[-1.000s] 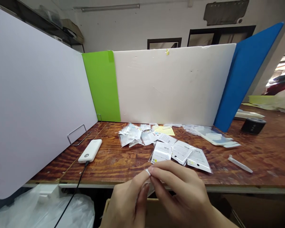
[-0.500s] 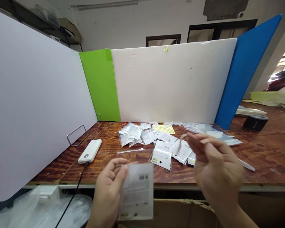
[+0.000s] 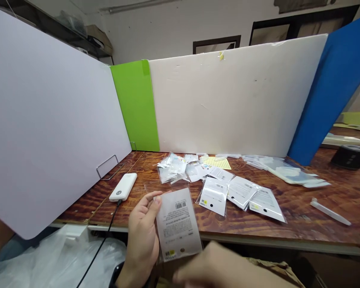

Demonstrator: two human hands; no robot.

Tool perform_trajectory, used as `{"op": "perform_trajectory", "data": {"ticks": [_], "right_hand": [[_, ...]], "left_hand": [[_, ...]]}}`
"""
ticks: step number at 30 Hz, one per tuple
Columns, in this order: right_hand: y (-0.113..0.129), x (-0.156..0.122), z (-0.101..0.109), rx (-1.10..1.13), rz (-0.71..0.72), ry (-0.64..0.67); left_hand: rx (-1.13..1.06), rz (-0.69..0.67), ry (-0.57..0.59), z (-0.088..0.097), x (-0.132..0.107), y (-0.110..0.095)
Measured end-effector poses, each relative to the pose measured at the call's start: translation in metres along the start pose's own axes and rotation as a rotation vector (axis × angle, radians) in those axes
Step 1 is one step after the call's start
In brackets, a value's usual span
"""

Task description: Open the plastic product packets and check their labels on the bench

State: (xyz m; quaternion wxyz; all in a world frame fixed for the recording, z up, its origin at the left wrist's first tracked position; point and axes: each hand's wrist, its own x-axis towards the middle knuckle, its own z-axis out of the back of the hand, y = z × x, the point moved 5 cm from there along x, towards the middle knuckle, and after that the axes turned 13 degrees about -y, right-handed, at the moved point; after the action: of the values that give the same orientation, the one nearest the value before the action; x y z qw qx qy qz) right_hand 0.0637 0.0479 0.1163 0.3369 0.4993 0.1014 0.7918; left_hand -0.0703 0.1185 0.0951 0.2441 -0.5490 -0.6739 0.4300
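Observation:
My left hand [image 3: 142, 236] stands at the table's front edge, shut on a white, see-through plastic packet [image 3: 178, 224] with a barcode and small print, tilted slightly. My right hand [image 3: 219, 268] is blurred and cut off at the bottom edge, close below the packet, and nothing shows in it. Just beyond the packet lie several similar white packets [image 3: 214, 196] on the wooden table [image 3: 303, 216], beside a heap of small clear bags [image 3: 172, 168]. A yellow dotted sheet [image 3: 217, 163] lies behind them.
A white power bank [image 3: 123, 187] with a black cable sits at left, by a wire stand [image 3: 108, 167]. White, green and blue panels [image 3: 228, 100] wall the table's back. A stack of flat packets [image 3: 288, 174], a white strip [image 3: 330, 212] and a black cylinder [image 3: 351, 157] lie right.
My left hand has raised the packet up over the table's front edge and turned its printed side toward me. My right hand has dropped from above the table to the bottom edge of view.

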Motion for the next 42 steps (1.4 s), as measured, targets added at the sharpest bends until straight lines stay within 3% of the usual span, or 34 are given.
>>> {"op": "perform_trajectory", "data": {"ticks": [3,5,9,13,20,25,29,32,42], "right_hand": [[-0.028,0.008,0.03,0.11,-0.316,-0.241],[-0.047,0.007,0.037,0.327,-0.553,-0.334],[-0.059,0.004,0.017,0.749,-0.784,-0.111],[-0.057,0.002,0.013,0.875,-0.896,-0.064],[-0.055,0.0,0.019,0.917,-0.859,0.07],[-0.056,0.002,0.025,0.83,-0.787,-0.013],[-0.054,0.007,0.034,0.667,-0.622,-0.082],[-0.05,0.011,0.04,0.605,-0.524,-0.089],[-0.046,0.007,0.051,0.451,-0.395,-0.054]], "left_hand": [[0.006,0.015,0.048,-0.003,-0.004,0.001],[0.023,0.057,0.121,-0.007,-0.009,0.004],[0.088,0.153,0.272,-0.012,-0.021,0.01],[0.122,0.229,0.286,-0.009,-0.023,0.011],[0.187,0.319,0.304,-0.003,-0.019,0.009],[0.214,0.344,0.319,-0.002,-0.017,0.01],[0.224,0.271,0.272,0.0,-0.014,0.008],[0.237,0.197,0.324,-0.001,-0.015,0.005],[0.395,0.095,0.431,0.012,-0.021,0.002]]}}
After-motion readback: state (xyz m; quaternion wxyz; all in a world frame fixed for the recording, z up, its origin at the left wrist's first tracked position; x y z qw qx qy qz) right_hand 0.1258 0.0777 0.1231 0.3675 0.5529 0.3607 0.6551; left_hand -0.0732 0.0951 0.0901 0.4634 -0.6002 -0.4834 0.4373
